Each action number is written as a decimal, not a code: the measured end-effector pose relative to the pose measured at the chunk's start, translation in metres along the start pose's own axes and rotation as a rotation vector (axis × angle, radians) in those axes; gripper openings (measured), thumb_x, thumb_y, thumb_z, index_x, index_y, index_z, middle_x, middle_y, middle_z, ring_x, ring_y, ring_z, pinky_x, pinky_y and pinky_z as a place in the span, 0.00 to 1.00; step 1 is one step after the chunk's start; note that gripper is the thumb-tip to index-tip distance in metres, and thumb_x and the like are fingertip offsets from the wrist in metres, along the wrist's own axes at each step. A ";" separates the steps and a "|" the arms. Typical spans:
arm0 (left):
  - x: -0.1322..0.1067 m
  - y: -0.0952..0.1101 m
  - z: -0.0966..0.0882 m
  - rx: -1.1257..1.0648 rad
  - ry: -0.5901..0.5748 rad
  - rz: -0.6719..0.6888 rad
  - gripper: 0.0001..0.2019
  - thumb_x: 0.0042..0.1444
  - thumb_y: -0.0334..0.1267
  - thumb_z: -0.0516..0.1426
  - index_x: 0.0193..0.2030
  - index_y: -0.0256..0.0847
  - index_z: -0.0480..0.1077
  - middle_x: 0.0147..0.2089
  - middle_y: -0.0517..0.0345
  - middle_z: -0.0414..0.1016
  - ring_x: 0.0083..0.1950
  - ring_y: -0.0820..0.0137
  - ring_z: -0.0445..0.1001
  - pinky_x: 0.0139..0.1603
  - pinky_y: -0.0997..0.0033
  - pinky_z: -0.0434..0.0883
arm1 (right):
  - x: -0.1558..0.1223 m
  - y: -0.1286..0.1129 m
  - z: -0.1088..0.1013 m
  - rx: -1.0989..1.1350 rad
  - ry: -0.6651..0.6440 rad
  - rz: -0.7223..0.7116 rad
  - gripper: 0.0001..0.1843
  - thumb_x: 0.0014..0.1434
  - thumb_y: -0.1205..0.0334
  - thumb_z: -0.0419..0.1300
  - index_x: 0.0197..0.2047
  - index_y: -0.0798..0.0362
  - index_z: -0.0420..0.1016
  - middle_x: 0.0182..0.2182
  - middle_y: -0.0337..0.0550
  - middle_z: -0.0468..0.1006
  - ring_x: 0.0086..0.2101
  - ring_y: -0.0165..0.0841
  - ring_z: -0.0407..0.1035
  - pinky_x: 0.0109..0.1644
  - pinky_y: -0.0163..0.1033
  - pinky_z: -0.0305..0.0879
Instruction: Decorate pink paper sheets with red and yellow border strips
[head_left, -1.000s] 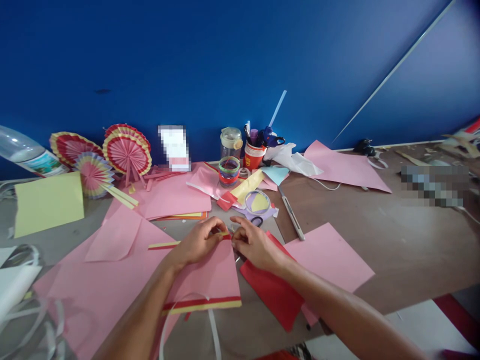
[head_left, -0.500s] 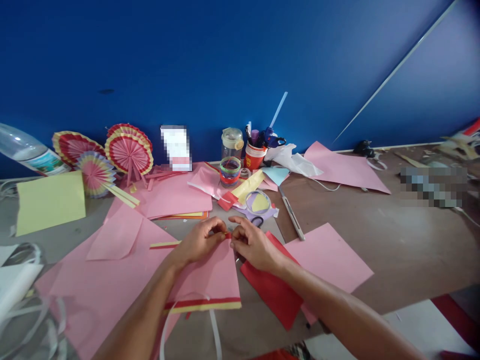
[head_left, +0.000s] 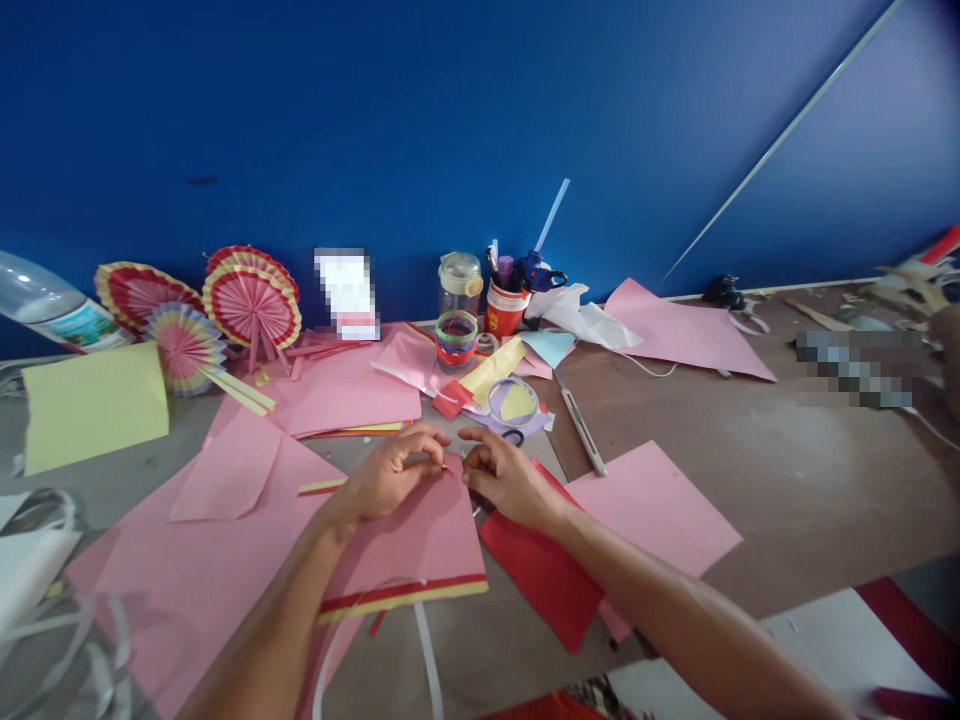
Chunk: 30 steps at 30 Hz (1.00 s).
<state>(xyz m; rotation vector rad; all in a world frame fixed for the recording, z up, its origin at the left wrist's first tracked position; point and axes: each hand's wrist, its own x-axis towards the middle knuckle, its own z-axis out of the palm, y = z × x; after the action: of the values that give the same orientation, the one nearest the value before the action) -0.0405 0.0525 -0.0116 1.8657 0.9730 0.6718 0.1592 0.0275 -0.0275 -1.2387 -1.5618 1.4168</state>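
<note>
A pink paper sheet (head_left: 412,545) lies before me, with red and yellow strips along its near edge. My left hand (head_left: 394,472) is closed in a pinch on its far edge, close to the right corner. At that same corner my right hand (head_left: 514,478) has its thumb and bent fingers against the sheet, partly hiding the contact. Under my right forearm is a folded red paper (head_left: 544,585). A yellow-and-red strip (head_left: 319,488) pokes out left of my left wrist. Scissors (head_left: 514,437) show only a dark handle beyond my right hand.
Pleated paper fans (head_left: 253,310) stand against the blue wall. A jar (head_left: 457,335), a red cup of pens (head_left: 504,308), a tape roll (head_left: 514,400) and a box cutter (head_left: 581,425) lie ahead. Pink sheets (head_left: 660,505) spread both sides. Another person's hand (head_left: 946,335) appears far right.
The pink sheet has turned slightly, its near right corner shifting up and right. The red bit at the pinched far corner shows less. Another person's hand has come in at the right edge.
</note>
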 end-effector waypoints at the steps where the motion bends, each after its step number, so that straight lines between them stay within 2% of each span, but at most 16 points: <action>1: 0.000 0.000 -0.001 0.000 0.001 0.001 0.08 0.58 0.40 0.54 0.31 0.41 0.69 0.50 0.50 0.71 0.54 0.66 0.69 0.56 0.65 0.65 | 0.000 0.001 0.000 -0.001 0.001 0.005 0.25 0.51 0.69 0.56 0.53 0.54 0.60 0.24 0.30 0.67 0.25 0.27 0.62 0.32 0.34 0.58; 5: -0.002 0.002 -0.004 -0.006 -0.025 -0.001 0.09 0.58 0.41 0.54 0.32 0.41 0.70 0.50 0.49 0.71 0.54 0.65 0.69 0.56 0.64 0.66 | 0.001 0.003 -0.001 -0.029 0.009 -0.003 0.24 0.51 0.68 0.55 0.53 0.54 0.62 0.24 0.31 0.67 0.26 0.27 0.63 0.32 0.35 0.58; 12: -0.007 0.007 -0.015 -0.042 -0.133 -0.091 0.12 0.58 0.45 0.54 0.30 0.40 0.69 0.57 0.48 0.67 0.59 0.63 0.67 0.55 0.65 0.68 | 0.000 0.002 -0.002 -0.109 0.036 -0.023 0.25 0.52 0.69 0.55 0.54 0.56 0.62 0.26 0.33 0.69 0.28 0.28 0.64 0.35 0.36 0.60; 16: -0.007 0.006 -0.021 0.029 -0.109 -0.090 0.12 0.58 0.45 0.54 0.30 0.41 0.70 0.58 0.48 0.67 0.62 0.62 0.64 0.58 0.65 0.65 | 0.000 0.003 -0.002 -0.126 0.048 -0.025 0.24 0.52 0.68 0.55 0.54 0.56 0.62 0.26 0.33 0.69 0.28 0.29 0.65 0.36 0.37 0.60; 24: -0.003 -0.002 -0.017 0.134 -0.041 -0.046 0.09 0.58 0.43 0.54 0.31 0.42 0.68 0.55 0.50 0.70 0.58 0.64 0.68 0.61 0.61 0.62 | 0.000 0.001 -0.001 -0.151 0.045 -0.047 0.24 0.52 0.70 0.54 0.53 0.54 0.63 0.25 0.33 0.69 0.28 0.29 0.66 0.35 0.35 0.61; 30: -0.004 -0.009 -0.017 0.132 -0.064 -0.074 0.09 0.59 0.44 0.54 0.35 0.43 0.70 0.56 0.51 0.70 0.57 0.62 0.69 0.61 0.60 0.63 | -0.001 0.003 0.000 -0.282 0.063 -0.109 0.24 0.54 0.70 0.54 0.55 0.53 0.62 0.28 0.35 0.72 0.29 0.30 0.67 0.38 0.36 0.63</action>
<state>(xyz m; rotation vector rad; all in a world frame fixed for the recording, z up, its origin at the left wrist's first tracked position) -0.0583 0.0593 -0.0121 1.9433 1.0607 0.5108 0.1603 0.0260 -0.0307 -1.3228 -1.8010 1.1053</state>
